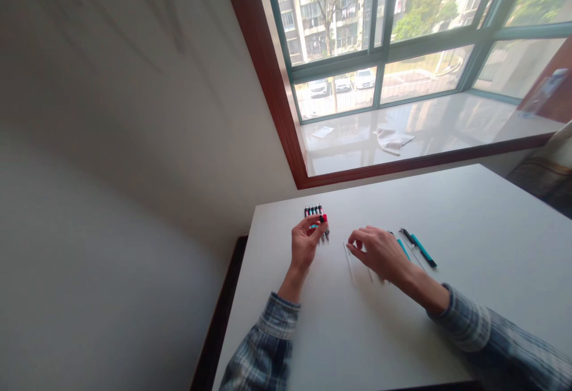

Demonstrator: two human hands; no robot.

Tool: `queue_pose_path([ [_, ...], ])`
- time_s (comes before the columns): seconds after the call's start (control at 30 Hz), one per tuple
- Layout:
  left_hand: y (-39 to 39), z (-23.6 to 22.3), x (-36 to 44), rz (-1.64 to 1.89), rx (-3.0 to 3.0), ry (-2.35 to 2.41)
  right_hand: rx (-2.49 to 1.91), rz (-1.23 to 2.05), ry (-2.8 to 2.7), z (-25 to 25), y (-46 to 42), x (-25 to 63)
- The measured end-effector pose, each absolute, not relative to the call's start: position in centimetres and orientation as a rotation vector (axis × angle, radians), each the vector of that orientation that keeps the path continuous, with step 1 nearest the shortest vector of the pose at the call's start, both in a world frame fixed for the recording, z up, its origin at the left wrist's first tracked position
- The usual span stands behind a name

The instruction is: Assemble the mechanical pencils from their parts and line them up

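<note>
A small red and black cylindrical piece (323,218) is held above the far left part of the white rectangular desk (286,343); its red part faces right and its black part sits beside the fingers, but it is too small for finer detail to be made out. The left hand (304,245) closes on it in a narrow pinch between thumb and fingertips; the wrist comes out of a blue and white plaid sleeve (279,319).

Just behind and partly beneath that hand lies a row of slim pens with dark ends (313,210), side by side, their near ends showing past the fingers.

The right hand (378,253) is palm down with its fingers curled, thumb and index fingertips close together in a narrow gap; they are at the upper end of a thin white rod (350,266), though whether they grip it cannot be told. More thin pale rods (370,275) show below the palm, blurred and partly hidden.

To the right of that hand lies a teal pen barrel with a black end (423,251), slanting on the desk; a slim black piece (406,234) lies just beside it, and a second teal barrel (403,249) is partly covered by the hand.
</note>
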State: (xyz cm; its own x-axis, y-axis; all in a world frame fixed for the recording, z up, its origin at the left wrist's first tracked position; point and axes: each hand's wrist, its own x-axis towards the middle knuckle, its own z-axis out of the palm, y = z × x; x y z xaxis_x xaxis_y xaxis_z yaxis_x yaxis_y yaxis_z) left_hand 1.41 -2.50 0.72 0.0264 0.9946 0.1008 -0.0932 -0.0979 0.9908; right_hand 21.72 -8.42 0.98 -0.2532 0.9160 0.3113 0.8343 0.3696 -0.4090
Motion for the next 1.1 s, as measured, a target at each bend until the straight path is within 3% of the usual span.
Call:
queue_pose_path([
  [0.53,-2.4,2.0,-0.3,1.44,1.249,1.046,-1.428,0.191,-2.435,0.0,-15.0,18.0],
  [0.8,-2.7,1.7,-0.3,1.377,1.32,1.108,-1.208,0.938,-1.935,4.1,-10.6,22.6],
  [1.1,-2.9,1.1,0.3,1.273,1.318,1.11,-0.887,1.08,-1.584,9.9,-2.6,20.7],
])
